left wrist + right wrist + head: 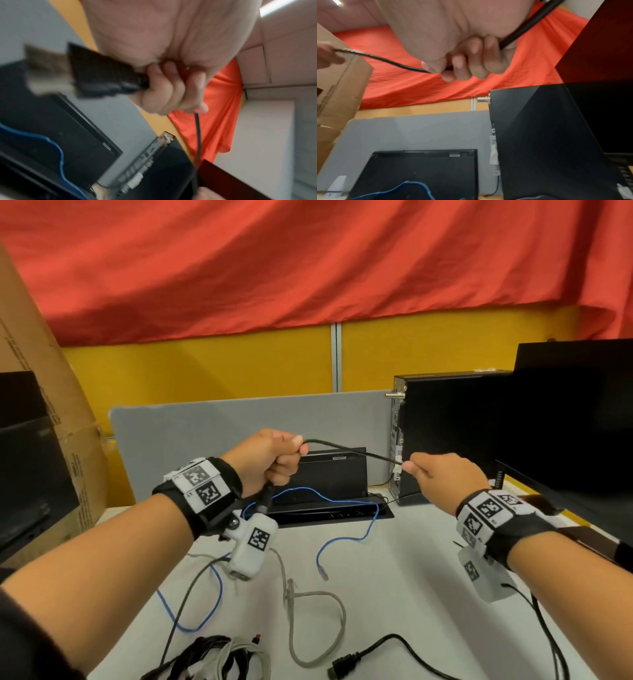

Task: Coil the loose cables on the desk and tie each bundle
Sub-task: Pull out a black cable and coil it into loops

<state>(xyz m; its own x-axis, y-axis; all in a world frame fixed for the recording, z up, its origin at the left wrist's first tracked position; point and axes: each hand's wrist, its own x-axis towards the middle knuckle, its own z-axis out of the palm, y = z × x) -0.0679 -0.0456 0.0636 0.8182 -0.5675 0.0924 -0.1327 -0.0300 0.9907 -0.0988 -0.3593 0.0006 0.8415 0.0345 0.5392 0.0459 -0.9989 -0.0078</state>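
- the desk point(411, 577) is pale and carries most of the loose runs; behind it stand a grey divider point(205, 433), a black computer tower point(445, 433) and a dark monitor point(575, 422) on the right, with a cardboard box point(41, 392) on the left.
- a blue cable point(342, 501) wanders across the middle of the desk, a grey cable point(318, 628) loops nearer the person, a dark tangle point(212, 655) sits at the near edge, and a black lead with a flat plug point(346, 662) lies to the near right. none of these looks tied yet.
- the black cable point(352, 453) in work is up in the air above the desk, stretched between the two hands, with its tail dropping from under the left fist.
- judging by how it bows only gently across the span, it is light and moderately springy: it should coil in loose, even loops rather than tight ones, and would likely spring open if let go before tying. best held along the jacket, not at the connector.
- the left hand point(270, 460) is raised, wrist level, closed into a fist around the cable, with a thicker plug end sticking out below it.
- the right hand point(442, 474) is held out at similar height, fingers curled in, thumb and forefinger pinching the cable; the right wrist view shows the cable running on through the palm.
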